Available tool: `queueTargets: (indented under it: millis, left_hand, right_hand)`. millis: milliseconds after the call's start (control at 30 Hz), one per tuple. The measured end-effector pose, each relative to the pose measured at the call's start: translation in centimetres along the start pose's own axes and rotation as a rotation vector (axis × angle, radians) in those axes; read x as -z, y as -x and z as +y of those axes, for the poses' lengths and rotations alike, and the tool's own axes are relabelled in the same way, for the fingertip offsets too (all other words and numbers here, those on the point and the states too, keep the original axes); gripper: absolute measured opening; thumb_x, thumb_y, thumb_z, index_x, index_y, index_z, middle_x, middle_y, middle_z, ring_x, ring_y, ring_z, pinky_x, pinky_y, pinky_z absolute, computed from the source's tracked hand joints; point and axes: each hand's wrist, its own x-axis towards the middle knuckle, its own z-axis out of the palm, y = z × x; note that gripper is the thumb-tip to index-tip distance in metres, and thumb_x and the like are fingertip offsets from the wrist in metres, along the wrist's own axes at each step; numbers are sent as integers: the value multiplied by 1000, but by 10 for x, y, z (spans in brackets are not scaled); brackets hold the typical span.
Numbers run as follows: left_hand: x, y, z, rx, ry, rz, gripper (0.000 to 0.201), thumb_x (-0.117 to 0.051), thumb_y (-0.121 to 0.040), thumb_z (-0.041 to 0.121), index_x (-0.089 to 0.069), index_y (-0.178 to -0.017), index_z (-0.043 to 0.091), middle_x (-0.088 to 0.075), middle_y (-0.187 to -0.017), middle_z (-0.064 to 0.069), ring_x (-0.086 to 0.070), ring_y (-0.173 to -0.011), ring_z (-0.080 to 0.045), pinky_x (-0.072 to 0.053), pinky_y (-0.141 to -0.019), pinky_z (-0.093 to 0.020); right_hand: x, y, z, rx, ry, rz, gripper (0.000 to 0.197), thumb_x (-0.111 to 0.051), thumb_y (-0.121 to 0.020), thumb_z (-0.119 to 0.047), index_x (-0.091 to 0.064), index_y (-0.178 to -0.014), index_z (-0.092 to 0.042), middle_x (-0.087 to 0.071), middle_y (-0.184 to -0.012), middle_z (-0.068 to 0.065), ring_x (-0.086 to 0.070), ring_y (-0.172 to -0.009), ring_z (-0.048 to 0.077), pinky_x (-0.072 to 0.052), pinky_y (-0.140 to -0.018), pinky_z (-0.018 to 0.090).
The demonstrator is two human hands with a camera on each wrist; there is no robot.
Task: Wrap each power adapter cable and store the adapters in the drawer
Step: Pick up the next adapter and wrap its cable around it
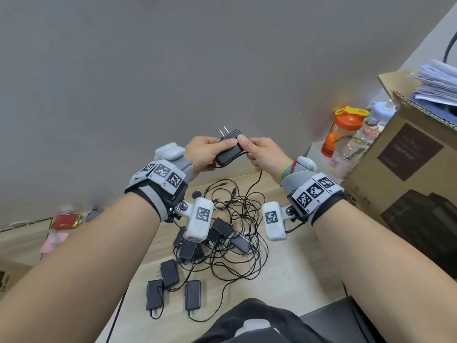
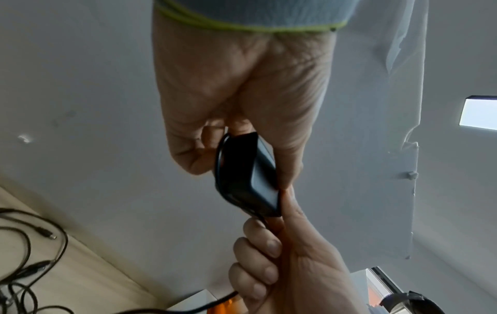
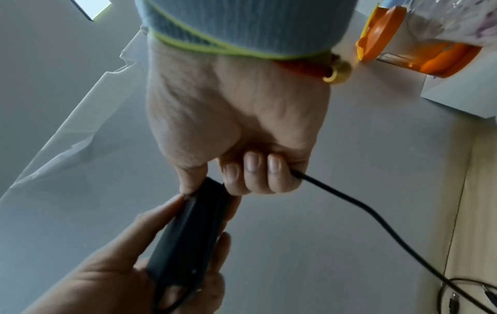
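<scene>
Papers fill cardboard box beside bottles.

Your hands hold one adapter above the desk. Below it lies the cable tangle; three adapters lie nearer you. The box stands right.

adapter black | bottle lid orange | wrist tags black-white checks

Glossy black plastic adapter
</scene>
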Motion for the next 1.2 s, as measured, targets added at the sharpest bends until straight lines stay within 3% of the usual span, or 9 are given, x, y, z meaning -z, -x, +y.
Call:
queueTargets:
  millis: [100,167,367,567,733,833,900,1067,1200]
  left_hand:
    - [-3,2,-3,65,150,-72,38,-65,-91,42,-65,-114,11,-69,-100,-9,-71,-83,-21,-59,-72,-32]
    - [-2,3,-4,48,201,-76,39,-66,-92,37,-62,-119,9,-68,-109,-14,-72,-87,-22,-59,-70,-30]
    - [11,8,0,53,1,-111,34,-77,-82,30,-70,-109,12,-72,-84,-11,-52,-52,-14,-43,-44,-16]
    - [7,9,4,91,118,-72,32,-78,-80,25,-70,-108,11,-73,-99,-12,-70,-71,-24,-54,-54,-20]
    - [2,12,2,31,119,14,36,-84,-75,31,-73,-104,12,-74,-88,-6,-65,-61,-18,-51,-49,-17]
    - [5,12,2,5,89,79,41,-87,-71,36,-73,-101,11,-73,-82,-2,-60,-54,-14,-48,-48,-17]
    - [9,11,2,-6,32,112,40,-88,-69,36,-74,-97,12,-73,-78,-2,-59,-50,-13,-47,-46,-18]
    - [16,9,2,-26,-146,142,44,-92,-61,40,-73,-92,14,-71,-77,-4,-60,-49,-15,-46,-47,-21]
    - [12,11,2,-50,-295,119,41,-90,-61,44,-73,-89,18,-73,-76,-2,-61,-50,-14,-56,-62,-31]
  right_hand:
    - [-6,-5,3,8,41,38,40,-46,-99,-50,-58,-96,-12,-31,-50,-16,-25,-41,4,-23,-43,24]
    - [-7,-5,5,0,35,15,42,-45,-99,-51,-59,-98,-11,-31,-54,-13,-24,-43,5,-22,-44,25]
    - [3,1,3,-16,21,-54,42,-50,-95,-57,-63,-89,-17,-27,-62,-4,-19,-50,10,-16,-45,23]
    - [-2,3,4,15,71,-51,40,-52,-96,-53,-60,-88,-14,-27,-54,-12,-20,-48,11,-18,-45,25]
    - [-4,6,4,24,90,-30,43,-48,-97,-53,-49,-75,-16,-28,-55,-8,-19,-48,12,-18,-46,27]
    - [0,11,0,43,144,-37,43,-49,-100,-46,-63,-68,-20,-29,-52,-8,-23,-45,10,-22,-48,25]
    - [6,17,-3,74,243,-76,33,-53,-100,-39,-75,-87,-18,-34,-41,-14,-33,-40,5,-25,-47,15]
    - [17,16,-4,135,287,-79,21,-70,-89,-34,-77,-82,-15,-34,-49,-12,-25,-49,8,-22,-49,22]
    - [19,15,-16,187,284,-71,18,-74,-86,-31,-75,-74,-18,-38,-55,-3,-28,-52,10,-25,-50,21]
